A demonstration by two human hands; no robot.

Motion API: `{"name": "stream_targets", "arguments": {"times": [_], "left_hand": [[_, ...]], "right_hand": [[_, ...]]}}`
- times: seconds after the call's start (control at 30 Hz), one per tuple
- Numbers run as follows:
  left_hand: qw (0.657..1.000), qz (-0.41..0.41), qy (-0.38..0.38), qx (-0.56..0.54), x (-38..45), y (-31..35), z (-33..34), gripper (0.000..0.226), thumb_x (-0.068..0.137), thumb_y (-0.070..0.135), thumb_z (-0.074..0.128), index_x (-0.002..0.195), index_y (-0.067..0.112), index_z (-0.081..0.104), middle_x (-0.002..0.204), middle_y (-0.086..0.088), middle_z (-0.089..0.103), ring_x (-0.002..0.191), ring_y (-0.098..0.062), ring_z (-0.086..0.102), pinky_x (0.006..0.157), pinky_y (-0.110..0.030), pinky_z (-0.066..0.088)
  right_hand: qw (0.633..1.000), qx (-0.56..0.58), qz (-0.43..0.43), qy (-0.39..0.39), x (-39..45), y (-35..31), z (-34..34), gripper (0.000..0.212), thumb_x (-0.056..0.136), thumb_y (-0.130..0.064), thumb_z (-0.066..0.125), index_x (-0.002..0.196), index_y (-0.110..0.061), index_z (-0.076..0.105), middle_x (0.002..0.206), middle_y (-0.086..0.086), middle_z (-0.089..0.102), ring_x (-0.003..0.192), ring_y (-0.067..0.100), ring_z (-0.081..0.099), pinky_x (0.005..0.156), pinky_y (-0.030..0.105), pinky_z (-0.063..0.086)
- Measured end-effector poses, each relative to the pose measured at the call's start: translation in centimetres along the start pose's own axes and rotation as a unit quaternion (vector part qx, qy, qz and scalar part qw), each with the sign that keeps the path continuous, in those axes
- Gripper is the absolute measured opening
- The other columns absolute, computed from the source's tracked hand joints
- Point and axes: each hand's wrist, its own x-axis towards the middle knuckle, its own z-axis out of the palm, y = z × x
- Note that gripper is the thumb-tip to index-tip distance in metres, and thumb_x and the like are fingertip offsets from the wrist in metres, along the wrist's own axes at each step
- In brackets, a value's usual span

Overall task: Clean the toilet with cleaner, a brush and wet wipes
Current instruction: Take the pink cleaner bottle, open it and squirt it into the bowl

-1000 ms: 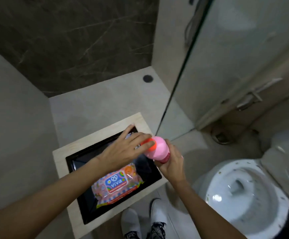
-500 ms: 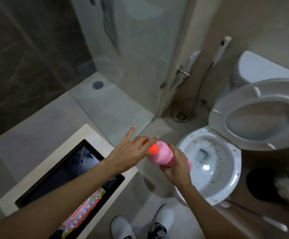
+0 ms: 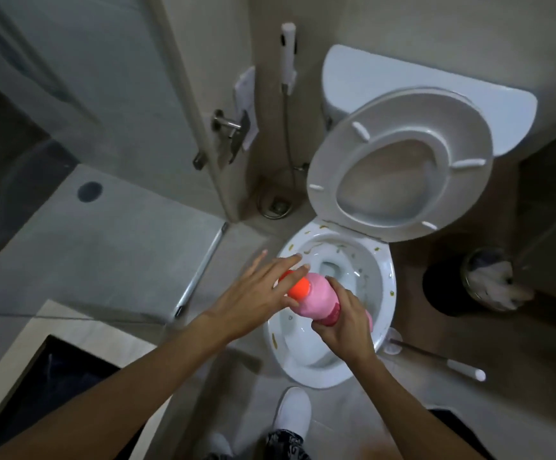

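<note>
Over the near rim of the toilet bowl point(image 3: 388, 287), a little below the centre of my view, I held the pink cleaner bottle point(image 3: 316, 302) tipped on its side, its orange cap point(image 3: 298, 288) pointing toward nine o'clock. My right hand point(image 3: 343, 322) was curled round the bottle's body and carried its weight. My left hand point(image 3: 260, 293) lay against the cap with the fingers mostly straight and spread, the fingertips reaching past it toward one o'clock; whether the thumb pinched the cap from beneath I could not tell, since the hand hid it. The seat point(image 3: 399, 167) stood raised at one o'clock against the cistern point(image 3: 436, 81), and the bowl's inner wall showed yellowish-green specks and smears. The toilet brush point(image 3: 436, 356) lay on the floor at four o'clock, its head touching the bowl's outer side as far as I could see. A dark bin point(image 3: 462, 283) sat at three o'clock. The wet wipes were not in view.

I judged this the first step, opening the cleaner, with no scrubbing yet done. The next move would call for a firm twist of the cap while my right hand kept the bottle from turning, then a tilt so the nozzle aimed under the rim.
</note>
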Motion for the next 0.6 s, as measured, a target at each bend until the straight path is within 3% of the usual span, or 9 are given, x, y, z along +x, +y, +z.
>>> {"name": "stream_targets", "arguments": {"times": [0.03, 0.1, 0.17, 0.3, 0.43, 0.6], "left_hand": [[1.0, 0.014, -0.007, -0.026, 0.6, 0.3, 0.6, 0.052, 0.072, 0.011, 0.08, 0.121, 0.006, 0.063, 0.125, -0.015, 0.061, 0.107, -0.027, 0.064, 0.092, -0.051, 0.05], [0.996, 0.024, -0.032, -0.076, 1.8, 0.6, 1.7, 0.062, 0.06, -0.016, 0.076, 0.118, 0.003, 0.063, 0.124, -0.016, 0.061, 0.109, -0.03, 0.062, 0.084, -0.046, 0.055], [0.995, 0.021, -0.039, -0.09, 3.0, 0.7, 2.8, 0.065, 0.057, -0.021, 0.072, 0.117, 0.002, 0.063, 0.121, -0.014, 0.062, 0.106, -0.029, 0.062, 0.078, -0.038, 0.056], [0.993, 0.004, -0.064, -0.099, 4.6, 0.5, 5.1, 0.067, 0.06, -0.017, 0.073, 0.123, 0.005, 0.06, 0.12, -0.013, 0.06, 0.102, -0.029, 0.062, 0.078, -0.038, 0.055], [0.985, -0.025, -0.103, -0.135, 4.9, -0.2, 7.1, 0.041, 0.089, 0.007, 0.062, 0.129, 0.004, 0.053, 0.122, -0.016, 0.055, 0.103, -0.032, 0.058, 0.086, -0.043, 0.049], [0.976, -0.086, -0.129, -0.152, 4.7, -0.4, 8.6, 0.037, 0.098, 0.02, 0.051, 0.132, 0.008, 0.046, 0.123, -0.013, 0.049, 0.104, -0.028, 0.053, 0.089, -0.034, 0.04]], "right_hand": [[1.0, 0.004, 0.008, 0.003, 0.1, 0.8, -0.3, 0.083, 0.05, -0.005, 0.085, 0.128, -0.001, 0.056, 0.118, 0.01, 0.067, 0.1, 0.032, 0.065, 0.083, 0.038, 0.054], [1.0, 0.007, 0.013, 0.009, 0.2, 2.2, -0.5, 0.084, 0.049, -0.005, 0.087, 0.127, 0.0, 0.056, 0.115, 0.012, 0.068, 0.098, 0.033, 0.066, 0.081, 0.037, 0.053], [1.0, 0.008, 0.024, 0.013, 0.1, 3.5, -0.4, 0.085, 0.048, -0.004, 0.088, 0.127, 0.001, 0.056, 0.113, 0.014, 0.068, 0.097, 0.034, 0.066, 0.08, 0.035, 0.052], [0.999, -0.003, 0.046, 0.022, 0.2, 5.2, -0.2, 0.084, 0.05, -0.008, 0.089, 0.126, 0.002, 0.057, 0.109, 0.014, 0.069, 0.094, 0.032, 0.067, 0.08, 0.031, 0.052], [0.998, -0.028, 0.061, 0.009, 0.1, 6.3, -0.1, 0.083, 0.053, -0.011, 0.088, 0.13, 0.0, 0.056, 0.11, 0.016, 0.067, 0.095, 0.035, 0.064, 0.079, 0.044, 0.055], [0.995, -0.071, 0.074, -0.003, 0.1, 7.1, 0.2, 0.085, 0.055, -0.013, 0.088, 0.133, -0.006, 0.056, 0.108, 0.018, 0.065, 0.096, 0.037, 0.061, 0.084, 0.047, 0.052]]}}
